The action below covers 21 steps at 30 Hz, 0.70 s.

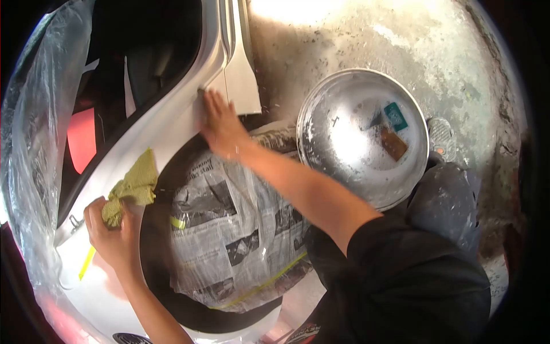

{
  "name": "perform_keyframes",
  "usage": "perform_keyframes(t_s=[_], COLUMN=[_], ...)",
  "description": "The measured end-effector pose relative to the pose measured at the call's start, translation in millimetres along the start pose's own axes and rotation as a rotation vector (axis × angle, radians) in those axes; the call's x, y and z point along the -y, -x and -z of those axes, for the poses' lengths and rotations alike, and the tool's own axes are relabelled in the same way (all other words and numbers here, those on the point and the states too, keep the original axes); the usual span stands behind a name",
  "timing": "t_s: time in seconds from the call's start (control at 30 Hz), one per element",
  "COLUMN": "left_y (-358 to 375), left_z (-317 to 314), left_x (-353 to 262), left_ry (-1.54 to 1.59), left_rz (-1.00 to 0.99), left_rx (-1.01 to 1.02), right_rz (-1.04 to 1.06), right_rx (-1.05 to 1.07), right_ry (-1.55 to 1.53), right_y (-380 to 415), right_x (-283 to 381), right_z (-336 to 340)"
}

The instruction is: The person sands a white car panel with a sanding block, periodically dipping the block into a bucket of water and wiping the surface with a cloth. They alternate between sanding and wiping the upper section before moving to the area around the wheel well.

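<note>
My left hand (116,232) is closed around a crumpled yellow-green cloth (134,182), with one corner sticking up over the white car body panel (166,135). Higher up, my right hand (223,123) lies on the same panel just above the wheel arch, its fingers stretched out and slightly blurred. A small dark edge shows by its fingertips; whether anything lies under the palm is hidden. Below my right forearm, the wheel (229,229) is wrapped in newspaper and clear plastic.
A round metal bowl (326,166) holds a green pad (395,116) and a brown pad (394,143). Clear plastic sheeting (43,126) hangs at the left, by the dark window opening. Beyond the bowl are a shoe (441,137) and a grey-clad knee (444,200) on the stained concrete floor (366,34).
</note>
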<state>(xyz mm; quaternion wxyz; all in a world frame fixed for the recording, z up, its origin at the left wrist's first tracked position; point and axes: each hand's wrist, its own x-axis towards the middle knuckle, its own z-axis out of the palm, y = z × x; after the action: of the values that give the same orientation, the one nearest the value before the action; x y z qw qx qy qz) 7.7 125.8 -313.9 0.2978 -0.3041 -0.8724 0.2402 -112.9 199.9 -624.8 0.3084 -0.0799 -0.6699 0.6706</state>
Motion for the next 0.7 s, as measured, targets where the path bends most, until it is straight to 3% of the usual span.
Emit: perform_keyframes(t_s=[0.07, 0.1, 0.17, 0.23, 0.33, 0.37, 0.47, 0.5, 0.53, 0.7], left_y=[-9.5, -8.9, -3.7, -1.5, -5.8, -6.8, -4.3, -4.3, -3.7, -9.2], left_z=[-10.0, -10.9, -5.3, -3.2, -6.2, -8.4, -4.9, -3.9, -2.1, -7.7], left_x=[-0.7, -0.7, -0.7, -4.3, -0.5, 3.2, -2.7, -4.0, -4.2, 1.2], left_ry=[0.014, 0.025, 0.017, 0.001, 0.023, 0.027, 0.018, 0.013, 0.009, 0.042], left_rz=[-0.030, -0.037, -0.029, 0.015, 0.011, 0.001, -0.028, -0.003, 0.018, -0.031], left_rx=[-0.045, -0.049, -0.021, 0.002, -0.020, -0.028, -0.038, -0.012, 0.007, -0.045], right_rz=[-0.020, 0.006, -0.032, -0.100, -0.025, -0.045, 0.062, 0.000, -0.143, -0.131], right_rx=[0.062, 0.104, 0.068, -0.029, -0.043, -0.065, 0.014, 0.001, -0.018, 0.042], right_ry=[-0.062, 0.141, 0.168, -0.028, 0.114, -0.053, 0.363, 0.338, 0.009, 0.022], right_y=[26.4, 15.8, -14.7, -40.7, -6.9, 9.1, -10.2, -28.9, -42.9, -2.6], right_x=[20.0, 15.0, -5.9, -15.7, 4.4, 18.4, -9.0, -22.8, -21.7, 8.0], right_z=[6.2, 9.0, 4.1, 7.1, -5.7, -1.8, -3.0, -3.3, 9.1, 4.9])
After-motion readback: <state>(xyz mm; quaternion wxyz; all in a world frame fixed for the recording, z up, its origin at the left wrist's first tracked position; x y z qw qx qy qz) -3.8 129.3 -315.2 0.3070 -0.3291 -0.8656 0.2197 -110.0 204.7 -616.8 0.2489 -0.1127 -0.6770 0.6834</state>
